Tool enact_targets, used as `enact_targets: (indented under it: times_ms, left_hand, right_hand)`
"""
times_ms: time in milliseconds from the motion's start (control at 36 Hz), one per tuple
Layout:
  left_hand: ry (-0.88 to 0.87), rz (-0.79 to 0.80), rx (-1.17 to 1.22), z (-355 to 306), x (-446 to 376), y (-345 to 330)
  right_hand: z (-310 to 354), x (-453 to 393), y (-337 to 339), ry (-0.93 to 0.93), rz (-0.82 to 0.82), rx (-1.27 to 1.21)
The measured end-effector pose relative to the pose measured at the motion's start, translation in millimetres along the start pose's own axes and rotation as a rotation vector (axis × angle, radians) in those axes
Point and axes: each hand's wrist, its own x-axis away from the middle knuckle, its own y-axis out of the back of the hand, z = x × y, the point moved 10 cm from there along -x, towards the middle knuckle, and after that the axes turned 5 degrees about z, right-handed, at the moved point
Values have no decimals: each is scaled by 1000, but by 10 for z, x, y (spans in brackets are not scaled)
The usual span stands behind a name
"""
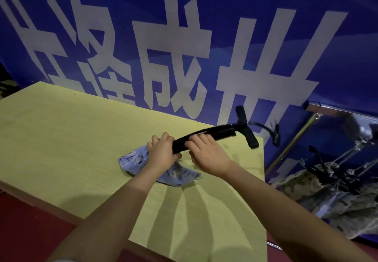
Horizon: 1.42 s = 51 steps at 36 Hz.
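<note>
A black hand pump [212, 133] with a T-shaped handle and a thin hose at its far end is held slanted above the pale wooden table [61, 139]. My left hand [163, 153] grips the pump's near end. My right hand [206, 155] holds the barrel a little further along, fingers curled over it. A blue patterned cloth [133, 160] lies crumpled on the table under my left hand and wrist.
A blue banner [184, 36] with large white characters hangs right behind the table. Beyond the table's right edge stands a metal frame [296, 137] and a heap of patterned fabric with black metal parts [331, 180]. Red floor [30, 231] lies at the lower left.
</note>
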Motion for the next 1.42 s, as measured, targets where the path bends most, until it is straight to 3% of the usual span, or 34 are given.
enact_targets:
  times_ms: [83,222,444,528,667,778,889,1028,1222,1333,1417]
  left_hand:
    - [33,-8,147,77,-7,32]
    - [4,35,366,92,-24,94]
    - [-49,125,677,19,-7,157]
    - [-49,110,769,44,5,201]
    - [41,118,945,215,11,147]
    - [66,127,1045,209,-6,76]
    - [114,31,1227,200,-50,177]
    - [23,-35,1246,165,-92,366]
    - [62,-76,1215,148,-165,447]
    - [7,-82,1191,75,-172,477]
    - [49,-103,1144,61,-111,535]
  right_hand:
    - [9,90,-164,-20,105,-131]
    - [-280,315,-691,-522,440,-504]
    - [-254,178,-1015,-756,573,-788]
    - [-291,95,-963,-743,477,-806]
    - [-481,144,-840,-892,220,-1147]
    - [-496,110,-762,-869,223,-1181]
    - [-473,67,-718,-880,213,-1254]
    - [-512,14,-648,-863,220,-1269]
    - [-583,-6,-507,-832,181,-1279]
    - [-566,76,-605,-723,367,-1020]
    - [-687,262,-693,-780,398,-803]
